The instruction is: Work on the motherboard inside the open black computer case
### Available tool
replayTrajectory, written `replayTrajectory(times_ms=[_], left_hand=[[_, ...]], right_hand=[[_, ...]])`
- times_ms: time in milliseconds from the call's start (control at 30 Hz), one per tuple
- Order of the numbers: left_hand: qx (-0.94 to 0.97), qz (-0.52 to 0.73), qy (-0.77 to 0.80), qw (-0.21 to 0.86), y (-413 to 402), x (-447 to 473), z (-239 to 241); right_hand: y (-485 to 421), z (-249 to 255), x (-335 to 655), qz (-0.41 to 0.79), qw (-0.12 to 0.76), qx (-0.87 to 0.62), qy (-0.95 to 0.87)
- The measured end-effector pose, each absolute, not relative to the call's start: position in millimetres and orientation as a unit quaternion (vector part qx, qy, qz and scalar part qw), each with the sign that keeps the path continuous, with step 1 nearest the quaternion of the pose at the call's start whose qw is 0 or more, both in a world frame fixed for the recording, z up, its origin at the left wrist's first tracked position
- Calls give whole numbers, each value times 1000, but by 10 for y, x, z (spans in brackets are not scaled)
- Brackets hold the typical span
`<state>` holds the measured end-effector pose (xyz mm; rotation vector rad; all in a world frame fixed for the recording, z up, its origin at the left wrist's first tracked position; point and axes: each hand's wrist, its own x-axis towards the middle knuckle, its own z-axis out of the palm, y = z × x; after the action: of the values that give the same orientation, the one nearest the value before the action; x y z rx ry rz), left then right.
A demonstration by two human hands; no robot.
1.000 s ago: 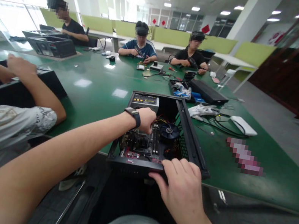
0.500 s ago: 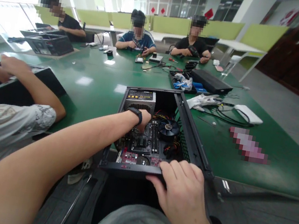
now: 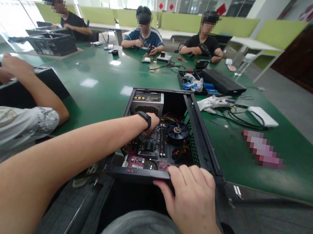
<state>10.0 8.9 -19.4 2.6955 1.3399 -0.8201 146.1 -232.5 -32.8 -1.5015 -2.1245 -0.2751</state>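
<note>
An open computer case [image 3: 208, 150] lies on its side at the table's near edge. My right hand [image 3: 190, 189] grips its near rim, thumb below and fingers curled over the top. Wearing a dark wristband, my left hand [image 3: 152, 123] reaches down into the case, beside the power supply [image 3: 148, 101] and over the motherboard [image 3: 151, 146]. Its fingers point down and look pinched together; their tips are hidden, so what they hold cannot be made out. A round black CPU fan [image 3: 177, 132] sits to the right of that hand. Nearest me is a red circuit board [image 3: 136, 161].
On the green table [image 3: 99, 95], white gloves [image 3: 216, 103], cables and a white box [image 3: 263, 117] lie right of the case. Behind them stands an open black toolbox [image 3: 223, 82]. A person's arm [image 3: 40, 88] works in another case at left. Several people sit across the table.
The view has tilted down slightly. My left hand stays inside the case with almost no shift, and my right hand keeps its hold on the rim.
</note>
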Motion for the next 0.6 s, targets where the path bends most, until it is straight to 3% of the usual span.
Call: replayTrajectory(times_ms=[600], left_hand=[[859,-260,441,21,100,134,-221]], right_hand=[[-2323,-318,1486,-132,211,-553,-795]])
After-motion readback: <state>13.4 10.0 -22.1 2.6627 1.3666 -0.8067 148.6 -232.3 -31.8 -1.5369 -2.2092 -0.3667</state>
